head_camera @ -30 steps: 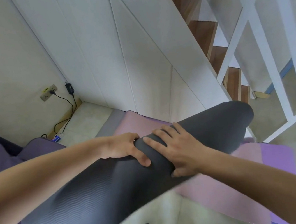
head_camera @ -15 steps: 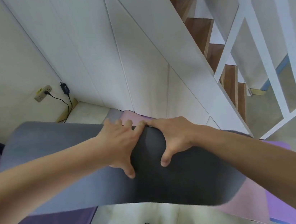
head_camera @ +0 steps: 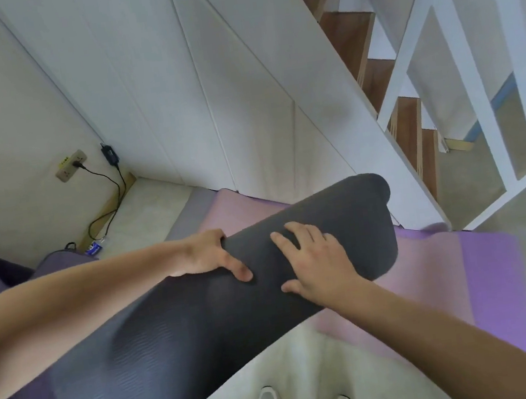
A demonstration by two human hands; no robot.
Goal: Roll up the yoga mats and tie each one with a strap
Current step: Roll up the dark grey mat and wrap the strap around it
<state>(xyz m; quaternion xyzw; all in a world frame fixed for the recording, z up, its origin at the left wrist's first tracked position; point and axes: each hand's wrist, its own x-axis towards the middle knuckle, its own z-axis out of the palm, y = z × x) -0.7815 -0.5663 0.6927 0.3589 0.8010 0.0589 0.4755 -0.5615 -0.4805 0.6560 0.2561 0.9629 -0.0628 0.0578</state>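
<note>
Two hands on the rolled dark grey mat (head_camera: 343, 232), held above the pink mat (head_camera: 411, 293): my left hand (head_camera: 210, 256) clasps its far side, my right hand (head_camera: 315, 264) lies spread on top. I'd squeeze evenly so the roll stays tight; no strap visible.
</note>
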